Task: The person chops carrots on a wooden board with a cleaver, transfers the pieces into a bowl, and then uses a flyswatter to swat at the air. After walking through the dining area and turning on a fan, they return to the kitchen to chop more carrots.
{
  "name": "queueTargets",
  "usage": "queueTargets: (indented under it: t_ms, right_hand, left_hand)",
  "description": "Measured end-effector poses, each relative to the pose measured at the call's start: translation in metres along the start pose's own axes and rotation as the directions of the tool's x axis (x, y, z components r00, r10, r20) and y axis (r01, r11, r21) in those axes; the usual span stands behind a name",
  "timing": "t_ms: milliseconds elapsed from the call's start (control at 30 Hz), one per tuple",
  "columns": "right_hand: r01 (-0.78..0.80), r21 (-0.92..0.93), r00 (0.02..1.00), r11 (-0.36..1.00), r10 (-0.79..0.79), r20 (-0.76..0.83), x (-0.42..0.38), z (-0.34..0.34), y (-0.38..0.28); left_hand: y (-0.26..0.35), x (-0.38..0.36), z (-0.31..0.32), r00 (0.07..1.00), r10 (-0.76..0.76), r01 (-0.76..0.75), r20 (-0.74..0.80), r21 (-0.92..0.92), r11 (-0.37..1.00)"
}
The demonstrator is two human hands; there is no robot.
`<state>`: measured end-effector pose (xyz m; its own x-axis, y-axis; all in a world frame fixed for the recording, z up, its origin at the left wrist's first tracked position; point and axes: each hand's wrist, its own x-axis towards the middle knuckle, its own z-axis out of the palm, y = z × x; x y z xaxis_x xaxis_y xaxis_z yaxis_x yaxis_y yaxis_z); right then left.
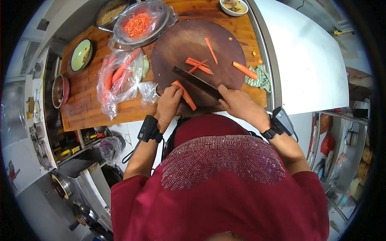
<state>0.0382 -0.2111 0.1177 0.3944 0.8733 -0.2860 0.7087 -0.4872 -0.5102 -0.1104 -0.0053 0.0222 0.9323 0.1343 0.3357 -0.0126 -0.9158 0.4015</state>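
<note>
My right hand [233, 100] is closed round the handle of a cleaver [197, 82], whose dark blade reaches left across the round brown chopping board [177, 44]. Close to the blade's left side, my left hand [169, 101] has its fingers bent against a piece of carrot [185, 97] near the board's front edge. Beyond the blade lie several cut carrot strips [201, 66], some crossing each other. One thin strip [211, 51] is farther back, and a thicker carrot piece [244, 70] rests at the board's right edge.
A plastic bag of whole carrots [119, 76] lies left of the board. Behind it stands a metal bowl [161, 25] lined with plastic, holding diced carrot [137, 25]. A green bowl [81, 55] is farther left. A checked cloth [262, 79] and a white bowl [234, 12] are on the right.
</note>
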Motion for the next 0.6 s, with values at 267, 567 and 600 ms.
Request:
queueTargets:
  t_ms: [267, 567, 600]
  right_hand:
    - [-0.027, -0.133, 0.995, 0.991, 0.014, -0.097, 0.008, -0.005, 0.018]
    - [-0.007, -0.293, 1.000, 0.956, -0.002, -0.031, -0.004, -0.023, -0.002]
    - [-0.027, -0.290, 1.000, 0.957, 0.027, -0.003, -0.005, -0.024, -0.003]
  left_hand:
    - [0.008, 0.039, 0.036, 0.990, -0.019, 0.004, -0.141, -0.106, 0.994]
    - [0.011, 0.051, 0.037, 0.980, 0.056, -0.060, -0.189, -0.018, 0.998]
    - [0.010, 0.051, 0.038, 0.980, 0.053, -0.059, -0.190, -0.023, 0.998]
